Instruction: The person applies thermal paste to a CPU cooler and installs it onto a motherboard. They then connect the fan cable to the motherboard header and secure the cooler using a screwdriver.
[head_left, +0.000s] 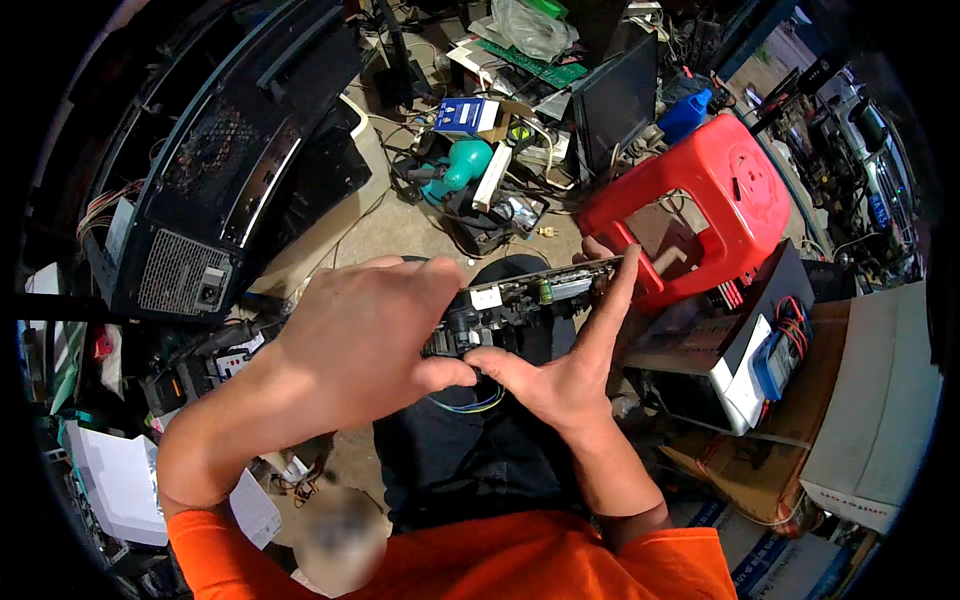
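Note:
A dark circuit board (520, 296) with connectors, slots and a small green part is held up over my lap, tilted and seen nearly edge-on. My left hand (350, 335) grips its left end, thumb on the near side and the other fingers mostly hidden behind. My right hand (572, 378) holds the right part, its thumb near the lower edge and its index finger stretched up along the right end. Below the board hang thin coloured wires (470, 405), against my dark trousers (470, 465).
A computer case (200, 220) stands at left. Beyond the board lie a teal tool (465, 165), a blue box (466, 115) and cables. At right are a red plastic stool (735, 190), a blue meter (773, 365) with red leads, and cardboard boxes (865, 410).

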